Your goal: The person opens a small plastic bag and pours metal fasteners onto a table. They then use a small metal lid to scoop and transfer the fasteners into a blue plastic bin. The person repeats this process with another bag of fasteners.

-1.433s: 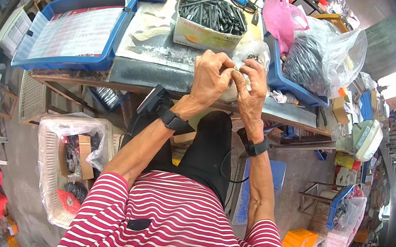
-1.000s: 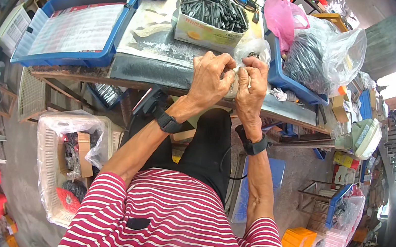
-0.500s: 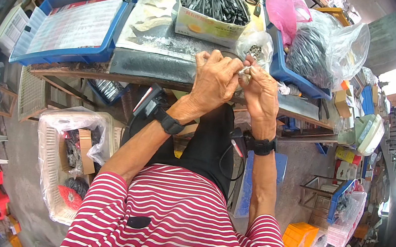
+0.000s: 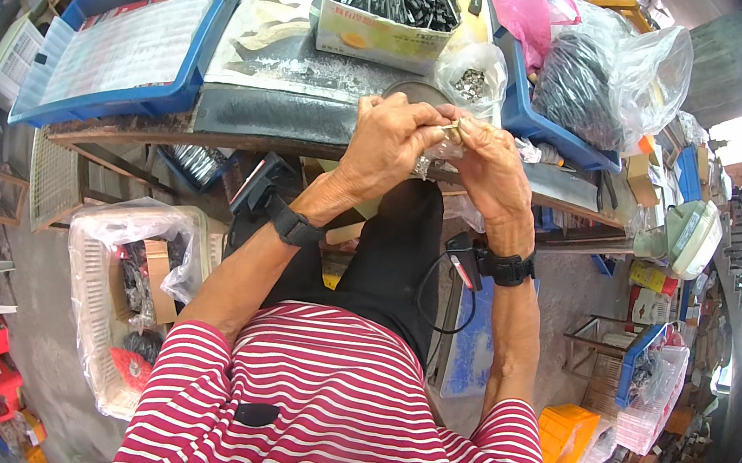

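Note:
Just over the bench's front edge, my left hand (image 4: 395,141) and my right hand (image 4: 492,163) meet, fingers closed in a pinch. Between them is a small clear plastic bag (image 4: 445,150), gripped at its upper part by the fingertips of both hands. Silvery bits seem to show at its lower left; what they are is too small to tell. Behind my fingers lies a round grey dish (image 4: 416,90), partly hidden. Close beyond my right hand, an open clear bag (image 4: 496,65) holds small metal pieces (image 4: 471,84).
A carton (image 4: 382,36) full of thin black parts stands on the bench. Blue trays (image 4: 188,67) flank it, the right one holding a pink bag (image 4: 518,12) and a clear bag of black parts (image 4: 578,85). A lined white basket (image 4: 89,307) sits on the floor at left.
Both hands have spread slightly apart and come a little lower, the small bag now showing more between them. The round dish and the bag of metal pieces are less covered.

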`<state>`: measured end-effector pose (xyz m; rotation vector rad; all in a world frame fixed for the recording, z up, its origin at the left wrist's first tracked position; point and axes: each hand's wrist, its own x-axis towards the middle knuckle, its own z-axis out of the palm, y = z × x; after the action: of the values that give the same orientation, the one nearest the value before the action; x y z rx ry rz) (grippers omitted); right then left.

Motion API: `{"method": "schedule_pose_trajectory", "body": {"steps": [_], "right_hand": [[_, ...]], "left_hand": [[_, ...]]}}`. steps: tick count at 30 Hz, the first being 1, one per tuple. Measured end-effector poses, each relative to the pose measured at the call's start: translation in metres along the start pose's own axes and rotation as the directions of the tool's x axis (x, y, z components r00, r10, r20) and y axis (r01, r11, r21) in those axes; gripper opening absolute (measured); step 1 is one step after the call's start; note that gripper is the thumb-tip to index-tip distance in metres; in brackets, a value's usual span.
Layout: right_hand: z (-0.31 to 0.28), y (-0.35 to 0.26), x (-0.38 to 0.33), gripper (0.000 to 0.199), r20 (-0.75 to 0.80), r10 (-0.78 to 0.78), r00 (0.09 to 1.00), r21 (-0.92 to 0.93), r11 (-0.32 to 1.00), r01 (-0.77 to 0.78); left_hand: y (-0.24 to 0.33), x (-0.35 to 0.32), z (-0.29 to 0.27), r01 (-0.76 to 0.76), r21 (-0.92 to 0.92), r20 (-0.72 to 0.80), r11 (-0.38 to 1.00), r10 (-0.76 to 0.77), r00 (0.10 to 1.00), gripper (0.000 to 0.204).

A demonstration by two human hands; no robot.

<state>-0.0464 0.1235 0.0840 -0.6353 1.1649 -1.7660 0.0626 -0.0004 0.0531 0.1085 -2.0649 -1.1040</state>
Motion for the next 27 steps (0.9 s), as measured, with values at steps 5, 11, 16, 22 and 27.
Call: {"method": "schedule_pose_trajectory", "body": {"steps": [5, 11, 16, 22, 27], "right_hand": [[0.01, 0.002, -0.006, 0.034, 0.0, 0.002, 1.0, -0.218, 0.976, -0.002], [0.024, 0.028, -0.012, 0.024, -0.03, 0.032, 0.999, -0.26, 0.965, -0.039], [0.008, 0.03, -0.013, 0.018, -0.017, 0.014, 1.0, 0.051, 0.999, -0.013], [-0.002, 0.034, -0.002, 0.015, 0.009, 0.06, 0.998, 0.209, 0.976, -0.06], [0.007, 0.033, -0.003, 0.013, -0.026, 0.001, 1.0, 0.192, 0.981, 0.004]], "left_hand": [[0.002, -0.005, 0.0, 0.097, 0.128, -0.181, 0.987, -0.072, 0.981, 0.013], [0.0, -0.01, -0.001, 0.306, -0.343, -0.212, 0.888, -0.391, 0.896, 0.014], [-0.011, -0.021, -0.018, 0.564, -0.809, 0.412, 0.166, -0.524, 0.746, 0.011], [-0.012, -0.032, -0.028, 0.637, -0.769, 0.596, 0.048, -0.305, 0.743, 0.015], [-0.008, -0.031, -0.03, 0.611, -0.723, 0.545, 0.321, -0.277, 0.791, 0.02]]}}
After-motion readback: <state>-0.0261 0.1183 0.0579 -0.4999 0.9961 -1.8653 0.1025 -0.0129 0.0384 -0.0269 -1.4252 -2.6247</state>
